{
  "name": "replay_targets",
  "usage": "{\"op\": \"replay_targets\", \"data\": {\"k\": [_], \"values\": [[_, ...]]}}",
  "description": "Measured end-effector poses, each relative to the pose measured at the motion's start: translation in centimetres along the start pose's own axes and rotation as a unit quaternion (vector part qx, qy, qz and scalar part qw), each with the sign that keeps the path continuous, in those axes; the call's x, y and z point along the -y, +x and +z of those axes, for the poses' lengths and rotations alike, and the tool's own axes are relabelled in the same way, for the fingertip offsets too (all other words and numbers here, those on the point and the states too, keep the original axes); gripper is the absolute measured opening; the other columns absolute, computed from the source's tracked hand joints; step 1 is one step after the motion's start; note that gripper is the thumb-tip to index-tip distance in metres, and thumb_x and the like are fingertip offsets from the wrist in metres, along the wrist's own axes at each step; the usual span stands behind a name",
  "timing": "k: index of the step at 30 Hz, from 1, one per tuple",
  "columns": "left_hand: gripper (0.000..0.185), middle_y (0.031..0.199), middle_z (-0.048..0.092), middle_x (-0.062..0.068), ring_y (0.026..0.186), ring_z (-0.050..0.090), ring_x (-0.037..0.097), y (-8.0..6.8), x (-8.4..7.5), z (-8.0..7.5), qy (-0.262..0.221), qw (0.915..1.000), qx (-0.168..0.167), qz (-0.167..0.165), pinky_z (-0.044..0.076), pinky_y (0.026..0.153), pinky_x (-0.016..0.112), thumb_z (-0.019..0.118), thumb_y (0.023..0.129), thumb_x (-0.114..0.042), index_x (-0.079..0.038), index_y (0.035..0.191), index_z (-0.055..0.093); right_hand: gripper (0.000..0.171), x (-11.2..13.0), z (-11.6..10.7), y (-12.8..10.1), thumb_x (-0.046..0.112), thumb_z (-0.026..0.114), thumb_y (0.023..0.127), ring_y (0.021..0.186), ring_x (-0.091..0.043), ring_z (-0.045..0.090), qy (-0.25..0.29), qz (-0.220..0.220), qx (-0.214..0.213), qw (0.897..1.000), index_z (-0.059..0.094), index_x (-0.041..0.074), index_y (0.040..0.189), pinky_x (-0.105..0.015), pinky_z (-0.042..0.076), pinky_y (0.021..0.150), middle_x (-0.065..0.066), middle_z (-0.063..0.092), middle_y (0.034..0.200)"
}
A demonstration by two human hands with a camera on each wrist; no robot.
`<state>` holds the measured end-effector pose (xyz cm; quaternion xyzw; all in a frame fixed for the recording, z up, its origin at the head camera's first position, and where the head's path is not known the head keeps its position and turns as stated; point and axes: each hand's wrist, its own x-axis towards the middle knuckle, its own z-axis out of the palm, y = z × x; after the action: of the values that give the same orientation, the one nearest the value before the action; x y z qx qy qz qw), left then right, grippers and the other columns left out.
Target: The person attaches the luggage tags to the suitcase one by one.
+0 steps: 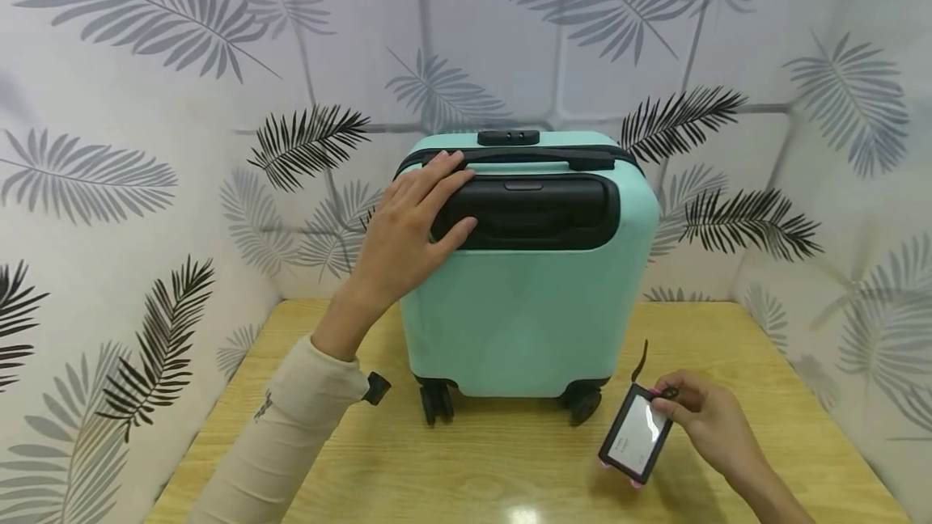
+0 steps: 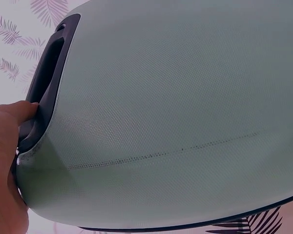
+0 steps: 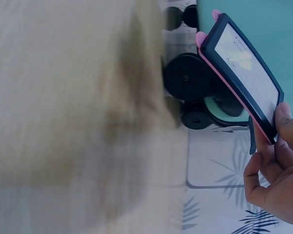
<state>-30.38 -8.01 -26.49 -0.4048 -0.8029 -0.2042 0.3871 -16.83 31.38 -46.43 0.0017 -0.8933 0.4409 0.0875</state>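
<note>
A mint-green suitcase (image 1: 520,314) stands upright on its wheels, its black handle panel (image 1: 539,213) facing me. My left hand (image 1: 408,225) rests on its upper left corner, fingers reaching over the top edge near the black side handle (image 1: 524,155). In the left wrist view, the thumb (image 2: 27,111) touches the panel's rim. Low at the right, my right hand (image 1: 709,423) pinches a luggage tag (image 1: 637,433) at its strap end. The tag has a black frame, a white card behind a shiny window and pink bits at its edge. Its dark strap (image 1: 640,362) sticks up loose.
The suitcase stands on a wood-grain table (image 1: 466,467), close to a wall (image 1: 488,39) with grey and black leaf prints. Black wheels (image 1: 582,403) show under its front edge. A small combination lock (image 1: 508,137) sits on top. A black piece (image 1: 375,388) sticks out at my left cuff.
</note>
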Motion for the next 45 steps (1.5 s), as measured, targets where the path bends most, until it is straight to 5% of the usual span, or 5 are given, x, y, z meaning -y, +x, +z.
{"op": "replay_targets", "data": {"k": [18, 29, 37, 45], "values": [[0.055, 0.160, 0.045, 0.011, 0.149, 0.040, 0.029, 0.1, 0.0, -0.1, 0.016, 0.9999, 0.003, 0.003, 0.027, 0.124, 0.048, 0.068, 0.102, -0.030, -0.009, 0.151, 0.054, 0.016, 2.3, -2.2, 0.7, 0.011, 0.075, 0.096, 0.089, 0.004, 0.067, -0.028, -0.061, -0.084, 0.994, 0.071, 0.006, 0.111, -0.011, 0.047, 0.080, -0.004, 0.079, 0.095], [0.056, 0.161, 0.045, 0.009, 0.151, 0.038, 0.027, 0.0, -0.1, -0.2, 0.023, 0.9997, 0.007, 0.006, 0.027, 0.125, 0.046, 0.068, 0.102, -0.032, -0.010, 0.151, 0.053, 0.015, 5.7, -4.1, 1.2, 0.011, 0.075, 0.096, 0.092, 0.004, 0.064, 0.009, -0.107, -0.140, 0.984, 0.070, 0.004, 0.108, -0.009, 0.044, 0.082, -0.005, 0.078, 0.091], [0.056, 0.161, 0.044, 0.010, 0.151, 0.038, 0.028, -0.2, 0.1, -0.2, 0.025, 0.9996, 0.007, 0.009, 0.027, 0.124, 0.047, 0.068, 0.102, -0.032, -0.010, 0.152, 0.052, 0.018, 8.2, -5.7, 1.2, 0.006, 0.076, 0.094, 0.105, 0.003, 0.060, 0.036, -0.135, -0.169, 0.976, 0.069, 0.001, 0.110, -0.013, 0.037, 0.084, 0.015, 0.076, 0.091], [0.056, 0.161, 0.045, 0.010, 0.151, 0.038, 0.028, -0.1, 0.2, -0.1, 0.023, 0.9997, 0.005, 0.007, 0.028, 0.124, 0.048, 0.067, 0.103, -0.033, -0.010, 0.152, 0.052, 0.020, 11.1, -6.6, 1.3, 0.000, 0.078, 0.091, 0.104, 0.003, 0.065, 0.052, -0.151, -0.191, 0.969, 0.069, -0.003, 0.109, -0.012, 0.041, 0.094, 0.015, 0.077, 0.088]]}}
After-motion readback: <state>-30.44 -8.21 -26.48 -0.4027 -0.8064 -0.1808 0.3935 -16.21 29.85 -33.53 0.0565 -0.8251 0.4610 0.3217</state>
